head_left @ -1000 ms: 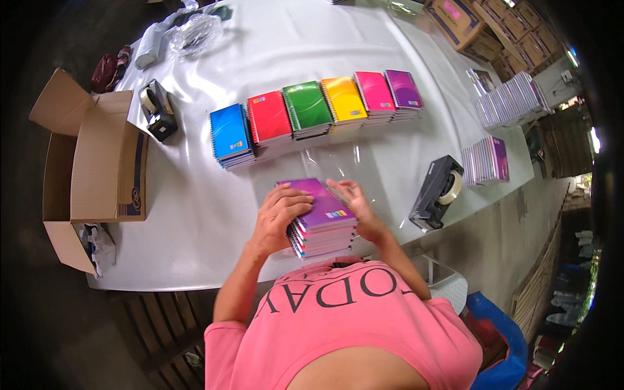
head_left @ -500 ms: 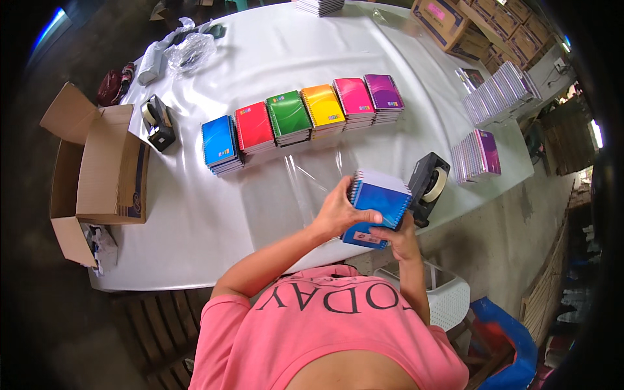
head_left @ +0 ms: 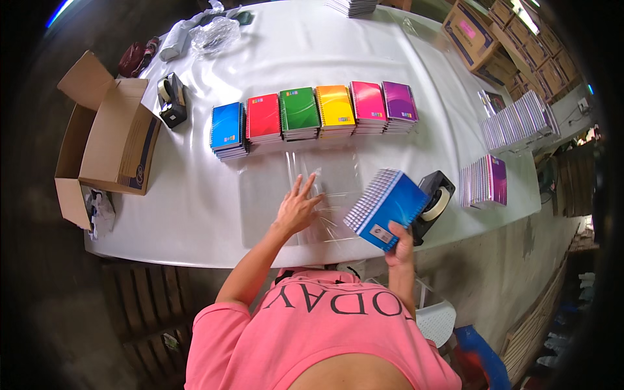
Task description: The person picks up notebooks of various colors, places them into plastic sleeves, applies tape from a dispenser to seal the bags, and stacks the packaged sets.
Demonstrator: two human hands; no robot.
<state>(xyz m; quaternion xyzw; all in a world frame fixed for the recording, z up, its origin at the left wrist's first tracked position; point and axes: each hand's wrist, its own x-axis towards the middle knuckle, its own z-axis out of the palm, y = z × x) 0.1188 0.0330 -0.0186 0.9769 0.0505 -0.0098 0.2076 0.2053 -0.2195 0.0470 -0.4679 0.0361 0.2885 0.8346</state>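
My right hand (head_left: 401,246) grips a stack of blue spiral notebooks (head_left: 394,211) by its near edge, thumb on the top cover. The stack is tilted, its wire spines fanned toward the left. My left hand (head_left: 298,209) is spread open over a clear plastic sheet (head_left: 263,218) lying on the table, with nothing in its grasp. Beyond it stands a row of notebook stacks: blue (head_left: 226,125), red (head_left: 263,116), green (head_left: 299,109), yellow (head_left: 334,106), pink (head_left: 367,101) and purple (head_left: 399,101). A black tape dispenser (head_left: 426,224) sits just right of the held notebooks.
An open cardboard box (head_left: 120,143) and another tape dispenser (head_left: 172,104) stand at the left. Purple-covered notebooks (head_left: 484,182) and a longer notebook row (head_left: 520,123) line the right side. Crumpled plastic (head_left: 214,36) lies at the back left; cartons (head_left: 478,39) at the back right.
My left hand has let go of the blue notebooks and moved left onto the plastic sheet, fingers spread. My right hand alone now holds the stack, turned and tilted.
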